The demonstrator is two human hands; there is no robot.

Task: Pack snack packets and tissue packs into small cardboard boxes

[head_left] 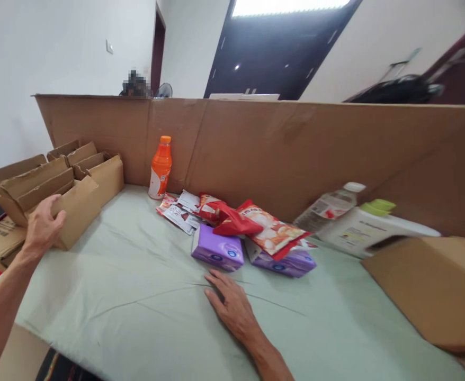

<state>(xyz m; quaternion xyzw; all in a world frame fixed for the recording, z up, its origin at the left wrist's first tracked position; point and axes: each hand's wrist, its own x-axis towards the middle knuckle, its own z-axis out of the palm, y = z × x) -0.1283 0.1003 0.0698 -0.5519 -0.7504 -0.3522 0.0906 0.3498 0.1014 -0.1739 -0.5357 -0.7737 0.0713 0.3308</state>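
Note:
My left hand (42,226) grips the near corner of an open cardboard box (79,203) at the left edge of the table, fingers curled over its rim. My right hand (230,301) lies flat on the pale green tablecloth (137,296), fingers stretched out, holding nothing. Just beyond its fingertips sits a purple tissue pack (217,248). A second purple pack (286,262) lies to the right under red snack bags (256,225).
An orange drink bottle (160,168) stands against the cardboard wall (296,148) at the back. Small sachets (180,209) lie near it. A clear bottle (328,209) and a white jug (369,227) lie at right, beside a cardboard box (435,291). More open boxes (29,182) are stacked left.

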